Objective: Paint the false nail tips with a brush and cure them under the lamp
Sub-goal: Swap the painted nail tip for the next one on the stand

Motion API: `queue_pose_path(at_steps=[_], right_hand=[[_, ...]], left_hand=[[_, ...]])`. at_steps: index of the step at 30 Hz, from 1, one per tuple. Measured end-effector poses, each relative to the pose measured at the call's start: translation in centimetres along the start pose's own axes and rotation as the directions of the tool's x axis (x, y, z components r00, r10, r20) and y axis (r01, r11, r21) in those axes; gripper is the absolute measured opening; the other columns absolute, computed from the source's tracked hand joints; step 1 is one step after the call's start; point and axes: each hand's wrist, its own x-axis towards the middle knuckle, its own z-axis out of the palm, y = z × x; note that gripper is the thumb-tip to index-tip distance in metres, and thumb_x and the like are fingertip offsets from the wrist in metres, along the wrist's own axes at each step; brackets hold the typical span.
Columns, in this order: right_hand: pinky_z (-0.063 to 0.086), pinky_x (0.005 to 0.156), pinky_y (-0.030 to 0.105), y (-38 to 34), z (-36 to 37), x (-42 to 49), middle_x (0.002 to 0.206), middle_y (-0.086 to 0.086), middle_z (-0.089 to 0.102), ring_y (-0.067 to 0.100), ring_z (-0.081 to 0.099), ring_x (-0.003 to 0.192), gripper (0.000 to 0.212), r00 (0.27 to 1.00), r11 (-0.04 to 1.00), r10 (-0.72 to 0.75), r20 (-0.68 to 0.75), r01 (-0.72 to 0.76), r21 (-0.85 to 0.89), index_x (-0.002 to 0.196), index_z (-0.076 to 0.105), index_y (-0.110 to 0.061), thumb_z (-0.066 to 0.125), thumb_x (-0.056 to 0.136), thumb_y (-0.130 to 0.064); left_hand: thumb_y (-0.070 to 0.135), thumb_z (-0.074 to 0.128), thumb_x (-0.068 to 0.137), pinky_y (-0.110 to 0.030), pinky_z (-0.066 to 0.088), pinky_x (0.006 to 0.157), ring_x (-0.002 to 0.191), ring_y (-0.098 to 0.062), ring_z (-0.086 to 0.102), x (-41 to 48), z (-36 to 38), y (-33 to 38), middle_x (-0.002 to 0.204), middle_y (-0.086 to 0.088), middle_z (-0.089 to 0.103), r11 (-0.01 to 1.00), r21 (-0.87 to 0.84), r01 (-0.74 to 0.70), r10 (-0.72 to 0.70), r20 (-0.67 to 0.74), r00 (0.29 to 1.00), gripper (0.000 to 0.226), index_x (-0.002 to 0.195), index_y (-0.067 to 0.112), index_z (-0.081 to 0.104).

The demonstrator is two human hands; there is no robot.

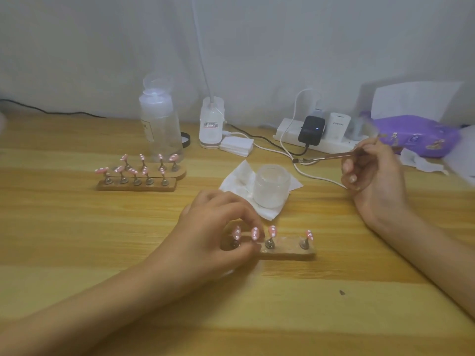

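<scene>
Nail tips (272, 231), pink with white dots, upright on a wooden holder (290, 250) at the near middle of the table (77, 240). Left hand (218, 232) curled over the holder's left end, fingers (236, 205) pinching one stand. Right hand (370, 173) right of the jar (271, 185), gripping the brush (334, 155). Two more filled holders (136, 185) farther left.

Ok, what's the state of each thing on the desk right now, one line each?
Left hand, fingers curled round the left end of the near holder.
Right hand, holds the brush.
Near holder, flat on the desk, four pink dotted tips showing.
Far holders, two, pink dotted tips mounted.
Jar, lidless, upright on a tissue.
Bottle, upright, flip cap open.
Black charger, plugged in, blue light lit.
</scene>
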Motion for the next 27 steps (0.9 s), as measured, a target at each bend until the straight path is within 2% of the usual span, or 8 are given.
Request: queue_pose_path(at_steps=[2, 4, 7, 11, 14, 19, 23, 27], right_hand=[[0.028, 0.038, 0.017, 0.0, 0.0, 0.0, 0.047, -0.003, 0.051, 0.009, 0.045, 0.043, 0.027, 1.000, 1.000, 0.001, -0.001, -0.001, -0.003, 0.074, 0.046, -0.020, 0.036, 0.097, -0.011], [0.028, 0.038, 0.017, 0.0, 0.1, 0.0, 0.048, -0.004, 0.051, 0.008, 0.046, 0.043, 0.027, 1.000, 1.000, -0.007, -0.001, 0.007, 0.002, 0.075, 0.047, -0.020, 0.036, 0.097, -0.011], [0.028, 0.038, 0.017, 0.1, 0.1, 0.0, 0.048, -0.005, 0.051, 0.009, 0.047, 0.044, 0.026, 1.000, 1.000, -0.013, 0.006, 0.013, 0.015, 0.075, 0.047, -0.020, 0.036, 0.097, -0.011], [0.030, 0.039, 0.018, 0.2, 0.0, 0.1, 0.049, -0.004, 0.053, 0.009, 0.046, 0.045, 0.026, 0.999, 1.000, -0.024, 0.043, 0.024, 0.006, 0.076, 0.047, -0.020, 0.036, 0.098, -0.012], [0.030, 0.039, 0.017, 0.2, 0.0, 0.1, 0.050, -0.005, 0.054, 0.009, 0.047, 0.045, 0.025, 0.996, 0.999, -0.040, 0.076, 0.040, -0.008, 0.077, 0.047, -0.020, 0.036, 0.098, -0.011], [0.031, 0.039, 0.015, 0.2, 0.1, -0.1, 0.051, -0.006, 0.055, 0.009, 0.048, 0.044, 0.025, 0.994, 0.998, -0.054, 0.091, 0.056, -0.021, 0.078, 0.046, -0.020, 0.036, 0.098, -0.010], [0.031, 0.039, 0.015, 0.1, 0.2, -0.3, 0.050, -0.003, 0.056, 0.010, 0.048, 0.044, 0.024, 0.993, 0.998, -0.052, 0.105, 0.056, -0.034, 0.080, 0.042, -0.020, 0.033, 0.098, -0.008], [0.031, 0.039, 0.015, 0.0, 0.4, -0.6, 0.050, 0.000, 0.056, 0.011, 0.048, 0.044, 0.025, 0.988, 0.997, -0.051, 0.146, 0.059, -0.054, 0.081, 0.041, -0.020, 0.032, 0.099, -0.006]], left_hand=[[0.052, 0.065, 0.075, -0.037, 0.036, 0.103, 0.122, -0.002, 0.041, 0.3, 0.1, 0.1, 0.110, 0.029, 0.058, 0.996, 0.074, -0.047, 0.046, 0.012, 0.999, 0.019, 0.091, 0.042, 0.066], [0.059, 0.058, 0.073, -0.025, 0.031, 0.101, 0.119, 0.001, 0.040, 0.7, 0.3, 0.3, 0.110, 0.030, 0.056, 0.987, 0.137, -0.079, 0.080, 0.000, 0.997, 0.026, 0.092, 0.043, 0.064], [0.052, 0.065, 0.075, -0.016, 0.025, 0.095, 0.114, 0.004, 0.039, 1.1, 0.8, 0.6, 0.108, 0.031, 0.056, 0.989, 0.136, -0.064, 0.069, -0.028, 0.997, 0.018, 0.089, 0.042, 0.063], [0.044, 0.072, 0.077, -0.023, 0.031, 0.092, 0.108, 0.002, 0.042, 1.0, 1.2, 0.7, 0.100, 0.029, 0.062, 0.993, 0.115, -0.041, 0.044, -0.025, 0.999, 0.010, 0.079, 0.042, 0.063], [0.042, 0.075, 0.078, -0.025, 0.029, 0.094, 0.106, 0.001, 0.043, 0.9, 1.1, 0.8, 0.099, 0.029, 0.062, 0.990, 0.131, -0.054, 0.059, -0.037, 0.998, 0.016, 0.076, 0.045, 0.060], [0.036, 0.081, 0.076, -0.035, 0.034, 0.085, 0.101, -0.002, 0.046, 0.8, 1.1, 1.2, 0.094, 0.024, 0.064, 0.952, 0.273, -0.138, 0.163, -0.070, 0.984, 0.017, 0.079, 0.039, 0.064], [0.033, 0.085, 0.072, -0.037, 0.033, 0.082, 0.100, -0.010, 0.053, 0.8, 1.2, 1.3, 0.096, 0.023, 0.065, 0.929, 0.323, -0.181, 0.222, -0.095, 0.970, 0.019, 0.077, 0.037, 0.067], [0.033, 0.085, 0.071, -0.037, 0.035, 0.081, 0.099, -0.008, 0.050, 0.9, 1.3, 1.0, 0.094, 0.024, 0.065, 0.930, 0.324, -0.175, 0.220, -0.106, 0.970, 0.020, 0.077, 0.037, 0.066]])
